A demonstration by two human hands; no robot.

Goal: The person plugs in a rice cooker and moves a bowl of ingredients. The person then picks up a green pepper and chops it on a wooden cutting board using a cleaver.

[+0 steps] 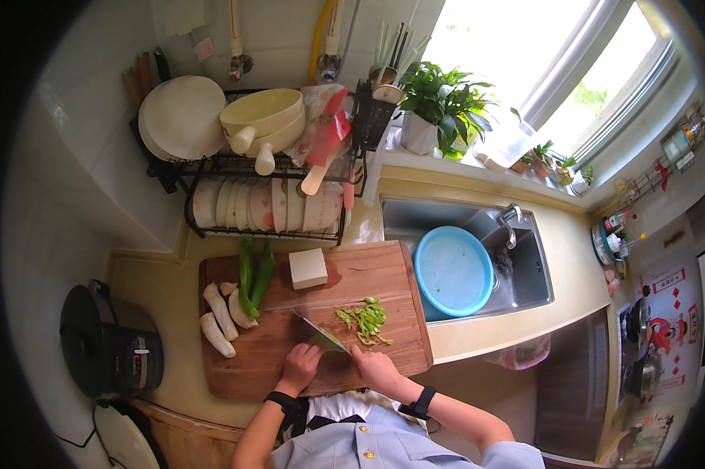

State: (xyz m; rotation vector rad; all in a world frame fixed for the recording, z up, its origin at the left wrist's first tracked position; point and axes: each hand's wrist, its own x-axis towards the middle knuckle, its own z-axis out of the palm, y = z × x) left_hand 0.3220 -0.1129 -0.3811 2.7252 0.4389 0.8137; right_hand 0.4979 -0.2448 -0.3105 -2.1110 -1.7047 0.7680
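Note:
On a wooden cutting board [252, 366], my right hand [377, 369] grips the handle of a kitchen knife [323, 333], its blade slanting away to the left. My left hand [301, 364] presses a piece of green pepper [329, 340] against the board, beside the blade; the blade partly hides the pepper. Right of the knife lies a small heap of sliced green pepper [369, 319]. Whole long green peppers [262, 275] rest at the board's far left, next to several pale mushrooms [220, 313]. A white block of tofu [308, 268] sits near the far edge on a wet patch.
A light-blue basin [454, 271] stands in the steel sink [528, 258] to the right, under a faucet [510, 223]. Behind the board rises a black dish rack [211, 170] with bowls and pans. A dark electric cooker [109, 340] is on the left. Potted plants [440, 105] line the windowsill.

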